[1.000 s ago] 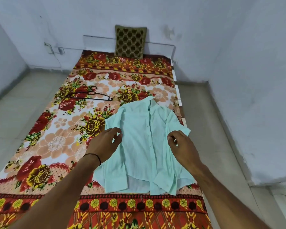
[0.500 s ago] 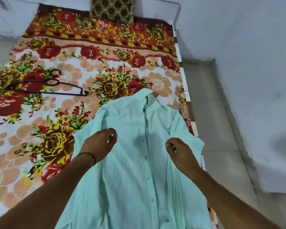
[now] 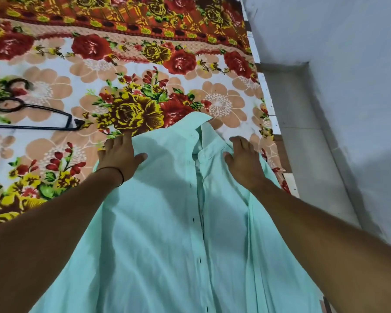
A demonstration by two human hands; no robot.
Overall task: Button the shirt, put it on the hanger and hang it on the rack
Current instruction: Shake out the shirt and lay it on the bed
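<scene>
The mint-green shirt lies front-up on the bed, near its right edge. Half a second ago both hands sat lower on the chest with fingers curled. Now the left hand and right hand press flat, fingers straight, on the two shoulders either side of the collar. A black hanger lies well apart to the left. The shirt's long axis runs away from the person, collar farthest.

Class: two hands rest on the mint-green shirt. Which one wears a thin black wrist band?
The left hand; a thin black band circles its wrist, while the right hand has a bare wrist.
</scene>
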